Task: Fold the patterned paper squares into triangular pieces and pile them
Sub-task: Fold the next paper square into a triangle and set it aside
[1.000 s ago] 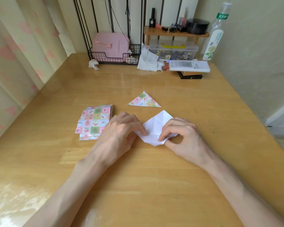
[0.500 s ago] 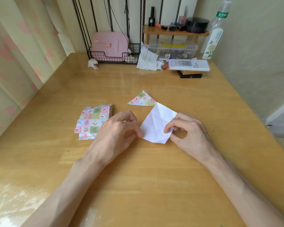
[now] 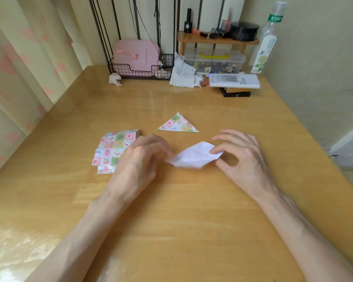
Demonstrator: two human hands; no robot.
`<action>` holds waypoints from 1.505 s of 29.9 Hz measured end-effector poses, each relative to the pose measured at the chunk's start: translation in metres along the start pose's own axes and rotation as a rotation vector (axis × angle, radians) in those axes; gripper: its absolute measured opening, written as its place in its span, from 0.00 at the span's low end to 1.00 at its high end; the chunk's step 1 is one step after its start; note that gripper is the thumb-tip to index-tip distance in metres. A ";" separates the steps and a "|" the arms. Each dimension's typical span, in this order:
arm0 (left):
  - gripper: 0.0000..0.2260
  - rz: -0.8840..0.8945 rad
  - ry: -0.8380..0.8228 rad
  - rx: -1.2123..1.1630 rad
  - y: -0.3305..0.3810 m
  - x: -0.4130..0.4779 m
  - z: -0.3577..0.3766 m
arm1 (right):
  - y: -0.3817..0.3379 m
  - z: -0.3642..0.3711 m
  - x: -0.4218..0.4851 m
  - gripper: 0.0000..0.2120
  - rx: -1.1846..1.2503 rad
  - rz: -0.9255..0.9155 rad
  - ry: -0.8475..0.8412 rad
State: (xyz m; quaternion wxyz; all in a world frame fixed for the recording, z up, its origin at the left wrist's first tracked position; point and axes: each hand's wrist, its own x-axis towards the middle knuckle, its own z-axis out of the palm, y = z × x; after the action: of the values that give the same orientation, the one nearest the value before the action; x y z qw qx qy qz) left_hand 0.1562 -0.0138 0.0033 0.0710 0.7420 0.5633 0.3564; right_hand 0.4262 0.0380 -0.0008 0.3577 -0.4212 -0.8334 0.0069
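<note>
A creased paper square (image 3: 194, 156) lies white side up at the table's centre, stretched sideways between my hands. My left hand (image 3: 140, 161) pinches its left corner; the fingertips are blurred. My right hand (image 3: 240, 157) pinches its right corner between thumb and forefinger, the other fingers spread. A finished patterned triangle (image 3: 177, 124) lies flat just behind the paper. A stack of patterned squares (image 3: 112, 149) sits to the left, partly covered by my left hand.
The wooden table (image 3: 171, 210) has bare surface in front of my hands. Along the back edge stand a wire basket with a pink case (image 3: 138, 55), crumpled tissues (image 3: 181, 75), a small shelf over a clear box (image 3: 214, 61), and a bottle (image 3: 267, 43).
The white paper has turned from standing diagonally to lying wide between my hands. My right hand moved right and its fingers spread; my left hand shifted slightly right.
</note>
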 end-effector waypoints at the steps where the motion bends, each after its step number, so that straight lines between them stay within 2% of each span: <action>1: 0.23 -0.004 0.018 -0.005 0.002 0.000 0.000 | -0.001 -0.001 0.001 0.12 -0.014 -0.015 0.014; 3: 0.22 0.015 0.023 -0.053 0.007 0.000 -0.003 | -0.003 0.000 0.002 0.11 -0.061 -0.055 0.049; 5: 0.16 0.111 -0.015 -0.083 0.015 0.000 -0.004 | -0.006 0.001 0.002 0.09 -0.079 -0.096 0.064; 6: 0.13 0.176 -0.046 -0.052 0.018 -0.001 -0.003 | -0.008 0.003 0.001 0.09 -0.062 -0.110 0.057; 9: 0.19 0.293 -0.100 0.141 0.015 -0.002 0.006 | -0.021 0.010 -0.004 0.07 0.033 -0.145 0.007; 11: 0.14 0.307 -0.090 0.171 0.013 -0.002 0.011 | -0.032 0.016 -0.006 0.04 0.097 -0.164 -0.022; 13: 0.07 0.289 -0.069 0.161 0.012 -0.002 0.010 | -0.039 0.019 -0.008 0.05 0.141 -0.170 -0.053; 15: 0.05 0.216 -0.065 0.117 0.011 -0.002 0.006 | -0.039 0.017 -0.007 0.10 0.135 -0.147 -0.131; 19: 0.07 0.065 -0.052 0.058 0.000 -0.002 0.002 | -0.029 0.008 -0.006 0.13 0.135 -0.080 -0.221; 23: 0.10 -0.017 -0.064 0.039 -0.004 -0.001 0.003 | -0.023 0.003 -0.006 0.10 0.153 -0.098 -0.197; 27: 0.08 0.078 -0.110 0.095 -0.006 -0.001 0.005 | -0.026 0.005 -0.006 0.07 0.127 -0.136 -0.174; 31: 0.06 0.165 -0.166 0.088 -0.005 -0.002 0.002 | -0.031 0.002 -0.006 0.06 0.186 -0.110 -0.222; 34: 0.02 0.151 -0.209 0.070 -0.007 -0.003 0.003 | -0.030 0.003 -0.006 0.04 0.263 -0.068 -0.287; 39: 0.10 0.097 -0.263 -0.020 -0.014 -0.003 -0.001 | -0.023 0.001 -0.005 0.04 0.402 0.019 -0.366; 45: 0.12 0.050 -0.212 -0.005 -0.009 -0.005 0.001 | -0.029 0.011 -0.004 0.11 0.484 0.195 -0.310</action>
State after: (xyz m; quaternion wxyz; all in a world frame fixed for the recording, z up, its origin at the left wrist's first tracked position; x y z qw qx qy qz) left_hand 0.1494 -0.0148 -0.0045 0.1232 0.7892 0.5332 0.2788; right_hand 0.4008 0.0201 -0.0025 0.3136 -0.3958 -0.8079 0.3038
